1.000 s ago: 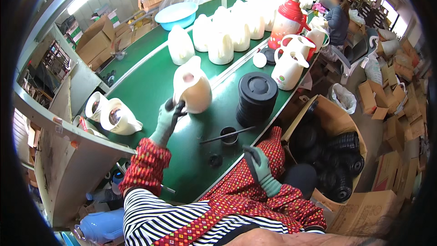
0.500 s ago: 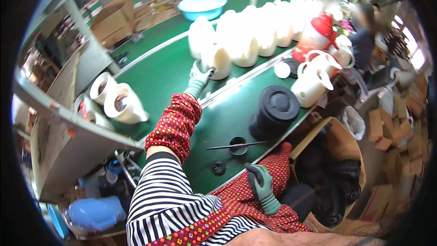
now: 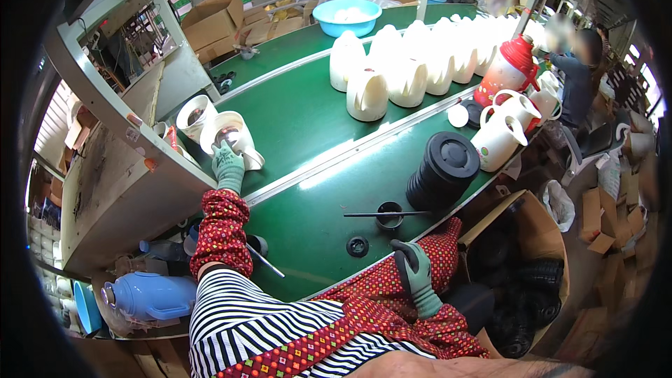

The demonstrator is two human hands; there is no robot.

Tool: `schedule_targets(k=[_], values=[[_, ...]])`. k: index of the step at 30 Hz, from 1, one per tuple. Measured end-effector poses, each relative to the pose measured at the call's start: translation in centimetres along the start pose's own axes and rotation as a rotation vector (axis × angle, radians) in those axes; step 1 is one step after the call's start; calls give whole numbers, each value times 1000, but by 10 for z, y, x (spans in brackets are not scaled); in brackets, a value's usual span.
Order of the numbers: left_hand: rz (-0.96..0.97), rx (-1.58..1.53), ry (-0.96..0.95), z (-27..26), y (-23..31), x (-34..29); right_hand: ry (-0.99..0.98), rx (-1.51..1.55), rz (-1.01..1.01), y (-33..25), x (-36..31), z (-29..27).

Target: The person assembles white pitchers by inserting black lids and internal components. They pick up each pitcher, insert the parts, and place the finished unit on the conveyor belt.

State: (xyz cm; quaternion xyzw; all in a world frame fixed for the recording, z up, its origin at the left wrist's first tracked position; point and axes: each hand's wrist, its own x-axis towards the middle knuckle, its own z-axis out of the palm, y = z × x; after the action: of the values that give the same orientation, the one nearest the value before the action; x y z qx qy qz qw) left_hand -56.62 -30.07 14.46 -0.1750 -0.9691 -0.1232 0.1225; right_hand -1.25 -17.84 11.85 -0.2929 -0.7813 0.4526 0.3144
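My left hand (image 3: 228, 164), in a grey-green glove, is at the open end of a cream jug-shaped flask shell (image 3: 246, 145) lying on its side. Its fingers close on the shell's rim, the tips partly hidden in the opening. Beside it lies another cream shell (image 3: 196, 113). My right hand (image 3: 417, 271), gloved with dark fingertips, rests curled above my lap, with nothing visible in it. On the green table near it are a black ring-shaped part (image 3: 358, 246), a small black cup (image 3: 389, 221) with a thin dark rod (image 3: 360, 215) across it, and a stack of black round parts (image 3: 441, 175).
Several white flask shells (image 3: 367, 98) stand in rows beyond the metal rail. A red flask (image 3: 509, 70) and cream jugs (image 3: 495, 144) are at the right. A carton (image 3: 560, 252) of black parts sits beside my lap. A blue basin (image 3: 346, 19) stands behind; a person (image 3: 577, 77) is far right.
My left hand has moved from a standing white shell left and nearer to the lying cream shell. The standing shell stays in its place. My right hand remains above my lap, and the view has shifted.
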Motion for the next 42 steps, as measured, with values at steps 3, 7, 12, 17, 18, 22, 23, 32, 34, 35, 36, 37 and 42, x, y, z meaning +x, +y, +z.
schedule_targets(k=[3, 7, 12, 17, 18, 22, 23, 32, 34, 35, 36, 37, 42], values=[[190, -95, 69, -18, 26, -17, 5, 56, 59, -1, 2, -9], [580, -294, 70, -70, 64, -82, 47, -111, -112, -67, 37, -25], [935, -629, -19, -157, 129, -186, -58, 284, 294, -129, 85, -26], [1280, -645, -222, -199, 160, -255, -17, 679, 358, -110, 82, -38], [1327, -647, -279, -197, 161, -263, -4, 741, 416, -115, 67, -52], [1438, -995, -517, -205, 171, -284, 99, 812, 472, -99, -2, -98], [1276, -1187, -507, -194, 167, -288, 120, 740, 466, -102, -13, -111], [-122, -1499, -2498, -31, 168, -313, -216, 700, 444, -129, -31, -177], [-16, -1644, -2466, -62, 183, -318, -331, 648, 467, -147, -7, -167], [39, -1716, -2451, -81, 190, -317, -411, 605, 451, -146, 7, -161], [95, -1800, -2419, -90, 192, -314, -504, 560, 431, -144, 22, -153], [331, -1716, -2234, -90, 189, -308, -553, 583, 428, -154, 36, -146], [80, -1711, -1909, -75, 165, -303, -369, 133, 198, -89, 122, -130]])
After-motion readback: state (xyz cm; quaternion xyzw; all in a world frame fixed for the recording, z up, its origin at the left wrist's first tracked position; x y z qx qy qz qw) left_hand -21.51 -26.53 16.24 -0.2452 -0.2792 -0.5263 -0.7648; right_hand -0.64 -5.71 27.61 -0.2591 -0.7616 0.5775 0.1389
